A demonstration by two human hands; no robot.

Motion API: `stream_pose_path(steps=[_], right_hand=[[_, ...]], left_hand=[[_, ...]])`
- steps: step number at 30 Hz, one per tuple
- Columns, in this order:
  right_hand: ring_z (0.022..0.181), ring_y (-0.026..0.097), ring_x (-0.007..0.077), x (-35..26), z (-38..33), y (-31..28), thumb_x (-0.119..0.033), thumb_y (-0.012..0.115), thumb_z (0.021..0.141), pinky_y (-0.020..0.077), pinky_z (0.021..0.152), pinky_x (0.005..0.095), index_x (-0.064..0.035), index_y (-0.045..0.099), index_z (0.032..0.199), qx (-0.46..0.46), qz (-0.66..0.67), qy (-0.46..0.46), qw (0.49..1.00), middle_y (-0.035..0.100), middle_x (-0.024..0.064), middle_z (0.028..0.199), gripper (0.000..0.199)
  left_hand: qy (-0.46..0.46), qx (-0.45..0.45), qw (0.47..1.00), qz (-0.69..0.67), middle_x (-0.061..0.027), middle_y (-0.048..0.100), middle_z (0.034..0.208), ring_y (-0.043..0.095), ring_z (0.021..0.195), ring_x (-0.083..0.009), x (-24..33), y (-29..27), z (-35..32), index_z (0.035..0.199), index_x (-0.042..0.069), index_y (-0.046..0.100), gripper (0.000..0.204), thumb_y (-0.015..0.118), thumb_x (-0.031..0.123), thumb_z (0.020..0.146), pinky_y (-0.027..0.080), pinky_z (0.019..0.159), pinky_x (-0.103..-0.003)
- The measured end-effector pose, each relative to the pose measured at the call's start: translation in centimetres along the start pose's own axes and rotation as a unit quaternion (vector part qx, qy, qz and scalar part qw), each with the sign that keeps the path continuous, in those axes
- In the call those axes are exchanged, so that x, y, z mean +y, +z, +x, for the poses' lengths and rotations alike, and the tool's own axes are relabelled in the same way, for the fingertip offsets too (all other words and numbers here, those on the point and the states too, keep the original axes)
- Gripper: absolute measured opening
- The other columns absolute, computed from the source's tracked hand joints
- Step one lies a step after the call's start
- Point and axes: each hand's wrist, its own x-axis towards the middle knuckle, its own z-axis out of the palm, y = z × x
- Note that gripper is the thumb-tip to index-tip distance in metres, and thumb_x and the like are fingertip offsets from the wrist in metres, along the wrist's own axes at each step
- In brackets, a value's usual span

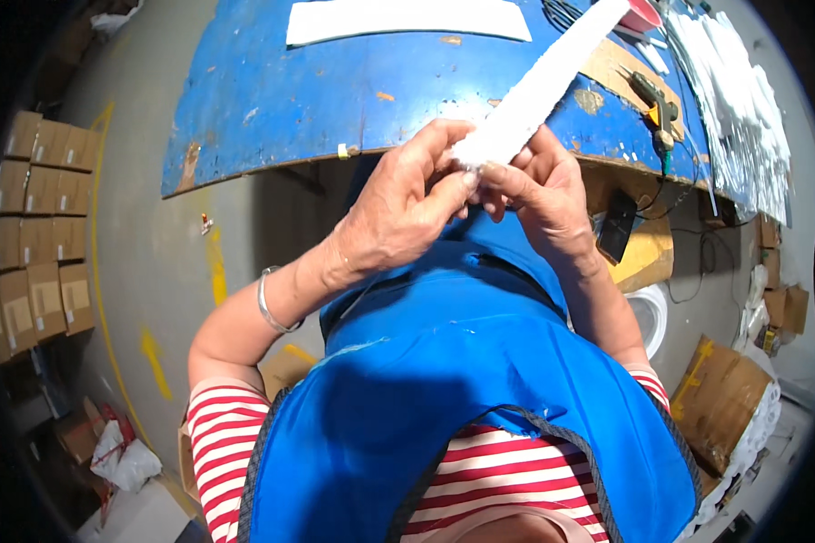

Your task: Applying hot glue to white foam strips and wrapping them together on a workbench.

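A long white strip [545, 89], fuzzy along its edges, slants from my fingers up toward the far right over the blue table. Its near end is pinched between my left hand [398, 199] and my right hand [543, 195], just off the table's front edge. Both thumbs meet close together at the tip of that end. Whatever small part lies between the fingertips is too tiny to make out. Across the table's far side lies a flat white sheet [407, 22].
On the right of the blue table [290, 100] a glue gun [652, 104] rests on cardboard, its cord hanging down. Beyond it sits a pile of white strips [733, 109] and a red bowl [641, 14]. Cardboard boxes [45, 213] are stacked on the left; a white bucket [647, 317] stands low right.
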Motion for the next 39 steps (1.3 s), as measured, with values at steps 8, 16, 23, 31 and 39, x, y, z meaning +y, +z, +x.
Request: stream_pose_path(steps=[8, 16, 23, 31, 39], right_hand=[[0.063, 0.057, 0.0117, 0.3, -0.2, 0.0, 0.000, 0.064, 0.076, 0.0460, 0.051, 0.0227, 0.0024, 0.044, 0.113, -0.029, -0.010, -0.003, 1.000, 0.060, 0.0099, 0.088, 0.043], [0.065, 0.053, 0.0059, 0.7, 0.1, -1.0, -0.004, 0.063, 0.080, 0.0439, 0.057, 0.0185, 0.0013, 0.054, 0.101, -0.081, -0.323, -0.036, 0.942, 0.058, 0.0020, 0.074, 0.024], [0.056, 0.055, 0.0083, -1.2, 2.5, -5.9, -0.027, 0.057, 0.088, 0.0414, 0.045, 0.0174, 0.0004, 0.049, 0.112, 0.110, -0.039, -0.079, 0.990, 0.061, 0.0085, 0.078, 0.038], [0.058, 0.059, 0.0099, 0.4, 2.6, -4.4, -0.024, 0.061, 0.086, 0.0497, 0.051, 0.0217, 0.0025, 0.057, 0.093, 0.049, -0.007, -0.055, 0.997, 0.063, 0.0088, 0.076, 0.028], [0.077, 0.062, 0.0166, 2.6, 0.0, 2.2, -0.013, 0.060, 0.085, 0.0513, 0.067, 0.0292, 0.0053, 0.056, 0.099, -0.135, -0.060, -0.022, 0.989, 0.063, 0.0128, 0.083, 0.024]], left_hand=[[-0.061, 0.004, 0.995, -0.074, -0.0054, 0.055, 0.097, 0.051, 0.087, -0.0090, -0.5, -1.5, 0.5, 0.117, 0.002, 0.044, 0.033, 0.052, 0.021, 0.091, 0.044, 0.071, -0.024], [-0.001, 0.000, 0.992, 0.129, -0.0008, 0.051, 0.077, 0.045, 0.060, -0.0055, -1.9, -1.1, 1.2, 0.113, 0.000, 0.048, 0.029, 0.043, 0.022, 0.095, 0.039, 0.052, -0.020], [-0.070, -0.017, 0.990, 0.124, -0.0027, 0.050, 0.073, 0.045, 0.057, -0.0075, -3.7, -3.4, -1.3, 0.106, 0.001, 0.049, 0.028, 0.039, 0.025, 0.095, 0.039, 0.050, -0.021], [-0.085, -0.066, 0.960, 0.259, -0.0067, 0.055, 0.090, 0.054, 0.078, -0.0147, -4.8, -7.6, -5.0, 0.112, 0.000, 0.050, 0.036, 0.050, 0.028, 0.089, 0.045, 0.069, -0.028], [0.149, 0.026, 0.939, 0.310, -0.0182, 0.049, 0.121, 0.046, 0.114, -0.0289, 0.3, -4.8, -1.3, 0.121, -0.001, 0.047, 0.048, 0.054, 0.033, 0.087, 0.036, 0.095, -0.036]])
